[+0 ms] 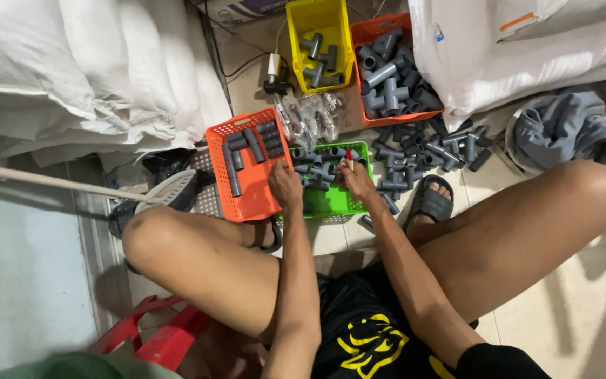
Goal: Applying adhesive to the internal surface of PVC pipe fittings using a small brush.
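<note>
A green basket (pixel 348 202) sits on the floor (pixel 583 309) between the person's knees, half filled with grey pipe fittings (pixel 317 170). Both hands are over it. The left hand (pixel 285 186) rests knuckles-up at the basket's 9 o'clock edge, fingers curled down among the fittings; what it grips, if anything, cannot be told. The right hand (pixel 355 179), at the basket's 1 o'clock, pinches a thin stick (pixel 349 158) with a reddish tip, held nearly upright.

Touching the green basket at 9 o'clock is an orange basket (pixel 250 203) holding straight grey tubes (pixel 236 165). At 12 o'clock lie clear plastic bags (pixel 310 116), and beyond them a yellow bin (pixel 303 17) with a few tee fittings. At 1 o'clock an orange bin (pixel 369 31) is heaped with grey tees, and a loose pile of fittings (pixel 433 147) spreads over the floor at 2 o'clock, by a foot in a black sandal (pixel 431 200). White sacks (pixel 92 63) stack up at 10 o'clock and at 2 o'clock. A grey cloth (pixel 562 126) lies at 3 o'clock. A red stool (pixel 156 333) shows under the left thigh.
</note>
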